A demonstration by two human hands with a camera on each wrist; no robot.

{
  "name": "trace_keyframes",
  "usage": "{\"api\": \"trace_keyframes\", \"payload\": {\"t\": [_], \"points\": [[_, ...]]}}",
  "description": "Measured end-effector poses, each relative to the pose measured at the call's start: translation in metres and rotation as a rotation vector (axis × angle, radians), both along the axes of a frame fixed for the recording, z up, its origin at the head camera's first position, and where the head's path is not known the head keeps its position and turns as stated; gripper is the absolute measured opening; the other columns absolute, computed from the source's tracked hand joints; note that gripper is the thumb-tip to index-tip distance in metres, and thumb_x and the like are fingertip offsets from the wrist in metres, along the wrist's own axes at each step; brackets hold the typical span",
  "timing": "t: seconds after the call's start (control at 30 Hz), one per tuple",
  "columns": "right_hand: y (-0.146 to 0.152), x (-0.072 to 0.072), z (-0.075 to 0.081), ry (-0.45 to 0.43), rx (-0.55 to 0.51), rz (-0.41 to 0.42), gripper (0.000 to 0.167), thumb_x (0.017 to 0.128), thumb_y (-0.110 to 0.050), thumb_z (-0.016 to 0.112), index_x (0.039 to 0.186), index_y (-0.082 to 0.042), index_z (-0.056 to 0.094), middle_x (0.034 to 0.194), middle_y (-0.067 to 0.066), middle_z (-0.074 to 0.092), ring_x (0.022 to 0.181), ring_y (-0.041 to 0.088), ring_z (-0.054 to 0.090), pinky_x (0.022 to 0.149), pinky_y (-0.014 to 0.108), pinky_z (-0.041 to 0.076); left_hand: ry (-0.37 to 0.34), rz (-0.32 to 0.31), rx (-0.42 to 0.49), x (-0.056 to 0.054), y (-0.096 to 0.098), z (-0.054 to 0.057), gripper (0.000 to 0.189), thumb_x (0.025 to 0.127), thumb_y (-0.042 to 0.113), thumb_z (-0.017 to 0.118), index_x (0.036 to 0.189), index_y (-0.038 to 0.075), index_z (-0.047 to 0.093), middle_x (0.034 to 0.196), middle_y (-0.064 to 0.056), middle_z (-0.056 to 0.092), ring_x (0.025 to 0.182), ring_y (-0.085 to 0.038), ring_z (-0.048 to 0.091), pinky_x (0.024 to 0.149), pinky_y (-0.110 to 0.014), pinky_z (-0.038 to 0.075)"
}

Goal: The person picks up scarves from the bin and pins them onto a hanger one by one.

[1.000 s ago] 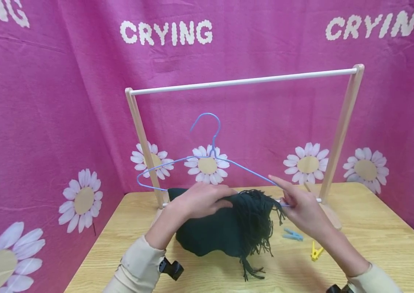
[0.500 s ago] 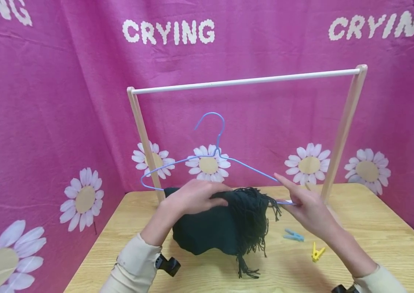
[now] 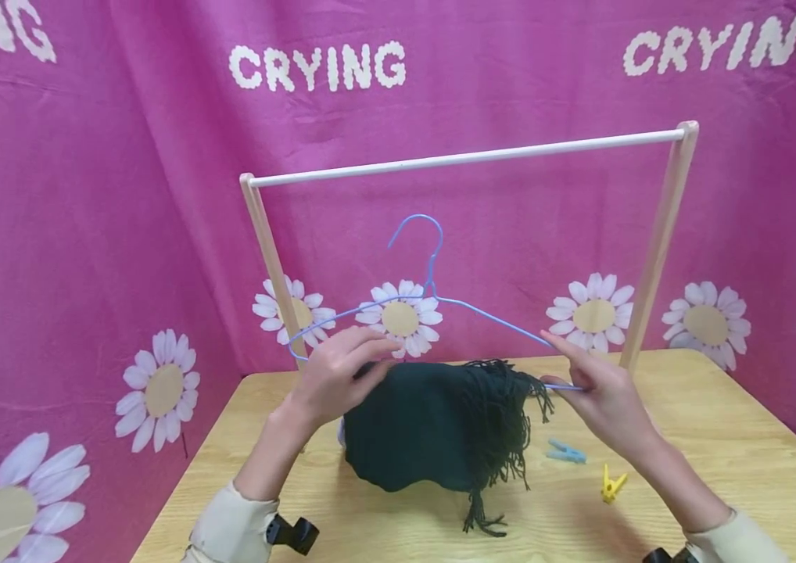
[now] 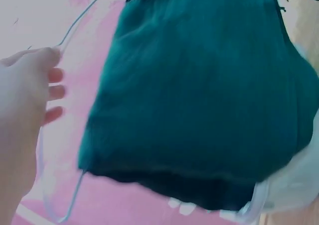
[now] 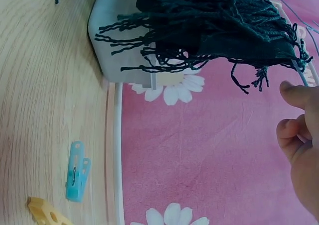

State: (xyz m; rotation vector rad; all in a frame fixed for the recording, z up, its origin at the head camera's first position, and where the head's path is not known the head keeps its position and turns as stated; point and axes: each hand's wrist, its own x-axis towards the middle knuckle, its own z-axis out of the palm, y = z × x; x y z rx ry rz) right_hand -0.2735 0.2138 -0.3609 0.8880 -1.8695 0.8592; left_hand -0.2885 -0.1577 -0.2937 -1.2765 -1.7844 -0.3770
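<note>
A dark green scarf [image 3: 412,430] with a fringed end is draped over the lower bar of a blue wire hanger [image 3: 482,314], its hook pointing up. My right hand [image 3: 605,403] grips the hanger's right corner, index finger along the sloping wire and thumb at the lower bar. The left hand [image 3: 338,375] is near the hanger's left arm, fingers loosely bent and overlapping the scarf's left edge in the head view. In the left wrist view a gap separates that hand from the scarf [image 4: 194,85], and the wire passes behind it.
A wooden rack with a white rail [image 3: 468,158] stands behind the hanger. On the table [image 3: 722,446] lie a blue clothespin [image 3: 566,451] and a yellow clothespin [image 3: 612,485]. Behind the scarf sits a pale grey container [image 5: 117,36]. Pink flowered cloth [image 3: 159,156] surrounds the table.
My left hand has come off the scarf's upper middle and moved left to its left edge. Hanger and right hand have shifted slightly right.
</note>
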Motion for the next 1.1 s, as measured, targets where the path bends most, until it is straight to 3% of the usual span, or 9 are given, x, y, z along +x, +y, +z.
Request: {"api": "trace_keyframes", "payload": {"t": [0.07,0.13,0.2,0.3,0.4,0.47,0.7,0.9,1.1], "points": [[0.002,0.000,0.001,-0.005,0.005,0.002,0.056,0.084,-0.027,0.077,0.133,-0.002,0.062,0.062,-0.011,0.030,0.059,-0.006,0.028,0.058,0.013,0.035,0.066,-0.008,0.097,0.000,-0.011,0.001,0.020,0.089,0.015,0.073,0.107,0.006,0.073,0.097,-0.007,0.072,0.088,-0.021,0.067,0.080,-0.033,0.057],[0.004,0.001,0.002,-0.011,0.010,-0.003,0.062,0.075,-0.010,0.083,0.133,-0.003,0.062,0.061,-0.011,0.031,0.058,-0.006,0.028,0.057,0.013,0.035,0.078,0.008,0.176,0.001,-0.023,0.003,0.017,0.094,0.015,0.066,0.104,0.004,0.073,0.095,-0.009,0.071,0.084,-0.022,0.064,0.074,-0.032,0.054],[0.004,0.002,0.003,-0.021,0.012,-0.016,0.071,0.066,0.005,0.084,0.133,-0.004,0.062,0.061,-0.011,0.031,0.058,-0.006,0.028,0.056,0.013,0.034,0.041,0.048,0.231,0.002,-0.035,0.004,0.016,0.094,0.013,0.064,0.105,0.003,0.072,0.097,-0.010,0.070,0.085,-0.023,0.062,0.074,-0.031,0.052],[0.006,0.005,0.006,-0.043,0.003,-0.038,0.076,0.060,0.014,0.084,0.131,-0.004,0.063,0.060,-0.010,0.029,0.057,-0.006,0.026,0.055,0.013,0.033,-0.052,0.120,0.257,0.004,-0.050,0.003,0.026,0.085,0.002,0.071,0.111,0.003,0.070,0.107,-0.011,0.068,0.094,-0.025,0.061,0.084,-0.023,0.050],[0.007,0.007,0.009,-0.074,0.004,-0.063,0.075,0.062,0.015,0.084,0.131,-0.006,0.063,0.058,-0.010,0.028,0.055,-0.007,0.025,0.053,0.013,0.032,-0.143,0.169,0.217,0.004,-0.063,-0.001,0.049,0.075,-0.004,0.079,0.121,0.002,0.066,0.123,-0.014,0.063,0.109,-0.027,0.059,0.100,-0.015,0.043],[0.007,0.007,0.010,-0.079,0.008,-0.076,0.073,0.063,0.015,0.083,0.131,-0.006,0.064,0.056,-0.011,0.028,0.054,-0.007,0.025,0.051,0.012,0.031,-0.182,0.198,0.170,0.004,-0.070,-0.004,0.061,0.071,-0.004,0.084,0.128,0.002,0.062,0.133,-0.015,0.059,0.117,-0.028,0.056,0.106,-0.018,0.041],[0.009,0.010,0.011,-0.117,0.001,-0.080,0.073,0.065,0.016,0.082,0.131,-0.007,0.064,0.056,-0.013,0.028,0.054,-0.008,0.025,0.052,0.012,0.033,-0.281,0.304,0.026,0.003,-0.077,-0.016,0.083,0.071,0.005,0.088,0.143,0.006,0.049,0.142,-0.013,0.054,0.125,-0.027,0.055,0.095,-0.041,0.054],[0.012,0.008,0.008,-0.128,0.006,-0.071,0.074,0.064,0.017,0.082,0.132,-0.007,0.063,0.056,-0.014,0.029,0.051,-0.006,0.027,0.050,0.012,0.034,-0.170,0.311,0.012,0.000,-0.075,-0.020,0.080,0.068,0.007,0.090,0.139,0.005,0.053,0.123,-0.014,0.065,0.103,-0.025,0.065,0.082,-0.038,0.059],[0.014,0.006,0.011,-0.103,0.051,-0.061,0.078,0.063,0.017,0.083,0.134,-0.005,0.060,0.063,-0.011,0.032,0.058,-0.005,0.028,0.052,0.011,0.035,-0.053,0.312,0.010,-0.002,-0.076,-0.020,0.077,0.065,0.008,0.092,0.134,0.002,0.059,0.115,-0.014,0.067,0.095,-0.026,0.068,0.075,-0.037,0.060]]}}
